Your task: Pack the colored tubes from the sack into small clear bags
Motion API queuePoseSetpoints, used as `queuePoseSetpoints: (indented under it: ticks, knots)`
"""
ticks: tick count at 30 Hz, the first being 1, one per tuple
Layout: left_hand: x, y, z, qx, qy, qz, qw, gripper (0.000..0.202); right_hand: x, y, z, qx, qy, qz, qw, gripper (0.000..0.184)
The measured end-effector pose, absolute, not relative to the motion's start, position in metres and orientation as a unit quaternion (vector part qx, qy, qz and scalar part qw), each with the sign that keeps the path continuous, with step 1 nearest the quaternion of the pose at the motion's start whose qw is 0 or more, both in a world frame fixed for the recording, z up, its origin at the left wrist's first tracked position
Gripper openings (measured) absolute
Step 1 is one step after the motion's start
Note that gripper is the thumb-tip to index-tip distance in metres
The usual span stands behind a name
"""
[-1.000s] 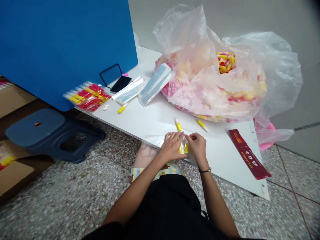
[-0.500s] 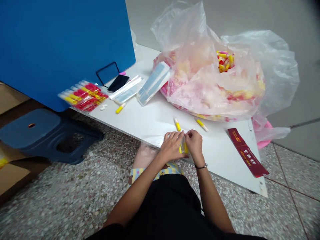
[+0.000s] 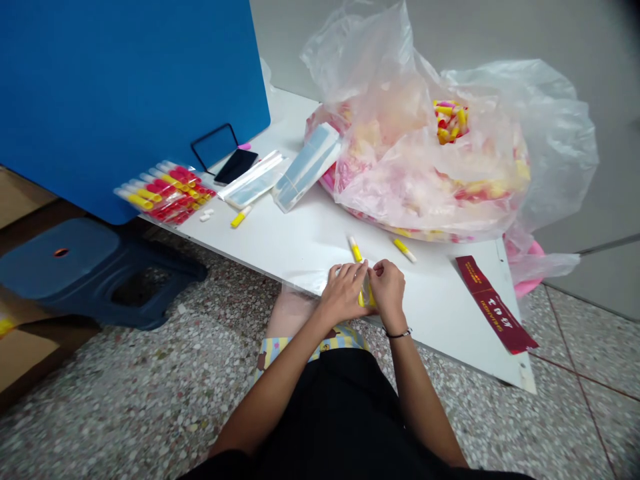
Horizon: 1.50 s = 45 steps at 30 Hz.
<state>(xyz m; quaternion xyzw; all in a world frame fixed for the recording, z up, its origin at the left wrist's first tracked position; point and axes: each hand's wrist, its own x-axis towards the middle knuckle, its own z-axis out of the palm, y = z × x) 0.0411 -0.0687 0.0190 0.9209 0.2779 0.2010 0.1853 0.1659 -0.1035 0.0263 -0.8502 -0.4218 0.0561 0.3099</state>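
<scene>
At the table's near edge, my left hand (image 3: 344, 291) lies over a clear plastic sleeve (image 3: 366, 288) with yellow tubes inside, its fingers bent and holding the sleeve down. My right hand (image 3: 389, 287) is closed in a pinch at the sleeve's right side, near its upper end. Fingers partly hide the sleeve and its contents. Just beyond my left fingertips lies a yellow tube (image 3: 355, 249) with a white end. Another yellow-and-white tube (image 3: 405, 250) rests beyond my right hand.
A large plastic bag (image 3: 430, 173) full of coloured tubes fills the table's back. Leftward are stacked clear sleeves (image 3: 307, 167), a phone (image 3: 236, 166), packed tubes (image 3: 167, 192) and a loose tube (image 3: 241, 217). A dark red card (image 3: 495, 305) lies right. A blue stool (image 3: 100, 267) stands left.
Both hands stay at the sleeve in nearly the same pose. My right wrist has shifted very slightly to the left.
</scene>
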Motion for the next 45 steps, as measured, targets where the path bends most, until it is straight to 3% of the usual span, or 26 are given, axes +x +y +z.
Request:
queuePoseSetpoints:
  ticks: [8, 20, 26, 34, 41, 45]
  knots:
    - [0.039, -0.067, 0.019, 0.917, 0.274, 0.221, 0.189, 0.086, 0.159, -0.101, 0.026, -0.86, -0.409, 0.032, 0.303, 0.012]
    - [0.038, -0.064, 0.02, 0.917, 0.284, 0.191, 0.206, 0.098, 0.17, -0.101, 0.02, -0.749, -0.415, 0.146, 0.496, 0.005]
    - [0.037, -0.057, 0.023, 0.924, 0.273, 0.163, 0.214, 0.096, 0.178, -0.106, 0.022, -0.688, -0.409, 0.179, 0.573, 0.016]
    - [0.047, -0.055, 0.021, 0.936, 0.25, 0.162, 0.188, 0.088, 0.181, -0.113, 0.021, -0.722, -0.425, 0.185, 0.514, 0.01]
    - [0.048, -0.055, 0.017, 0.934, 0.25, 0.167, 0.191, 0.09, 0.174, -0.11, 0.01, -0.703, -0.339, 0.236, 0.579, 0.021]
    - [0.048, -0.054, 0.017, 0.929, 0.256, 0.172, 0.203, 0.091, 0.166, -0.11, 0.011, -0.702, -0.358, 0.225, 0.573, 0.019]
